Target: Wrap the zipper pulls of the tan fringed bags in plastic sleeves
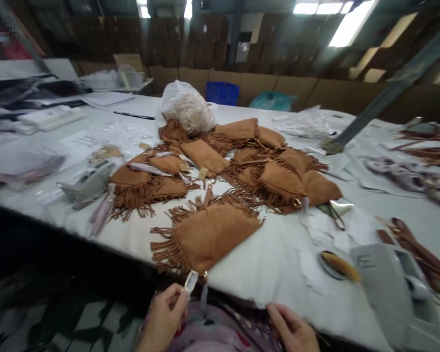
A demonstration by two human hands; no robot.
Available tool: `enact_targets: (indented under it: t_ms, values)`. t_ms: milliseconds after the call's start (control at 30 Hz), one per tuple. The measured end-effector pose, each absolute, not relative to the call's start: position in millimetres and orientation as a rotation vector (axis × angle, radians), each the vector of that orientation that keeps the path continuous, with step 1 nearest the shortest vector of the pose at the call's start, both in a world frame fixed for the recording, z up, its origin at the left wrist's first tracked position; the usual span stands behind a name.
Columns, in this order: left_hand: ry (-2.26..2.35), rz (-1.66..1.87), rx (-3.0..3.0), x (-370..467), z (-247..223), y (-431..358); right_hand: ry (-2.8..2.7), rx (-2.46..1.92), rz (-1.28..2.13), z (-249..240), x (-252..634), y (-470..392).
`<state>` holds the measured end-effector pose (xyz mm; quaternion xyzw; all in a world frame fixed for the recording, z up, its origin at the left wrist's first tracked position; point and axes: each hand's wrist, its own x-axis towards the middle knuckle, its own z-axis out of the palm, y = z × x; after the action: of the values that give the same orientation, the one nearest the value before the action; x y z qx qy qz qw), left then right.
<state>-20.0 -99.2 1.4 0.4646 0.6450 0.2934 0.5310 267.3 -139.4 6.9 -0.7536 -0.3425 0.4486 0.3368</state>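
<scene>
left fingers (181,301) together on clasp (191,282)

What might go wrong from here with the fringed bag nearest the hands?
The brown bag lies by the front edge of the table, so a tug by the left hand on the small pale fitting might drag it off. Its fringe lies close to the other bags and could snag.
</scene>
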Motion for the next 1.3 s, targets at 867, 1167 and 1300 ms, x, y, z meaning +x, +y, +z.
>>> enact_targets:
  t_ms: [867,1167,1300]
  values:
    - [1.466,0.625,1.898,-30,-32,-120,-1.255,-1.734,1.75,-5,121,-76]
    - [1.414,0.711,1.627,-29,-26,-118,-0.904,-1.68,1.86,-20,122,-85]
    - [1.29,0.744,1.153,-25,-3,-111,-0.922,-1.434,1.902,-16,120,-84]
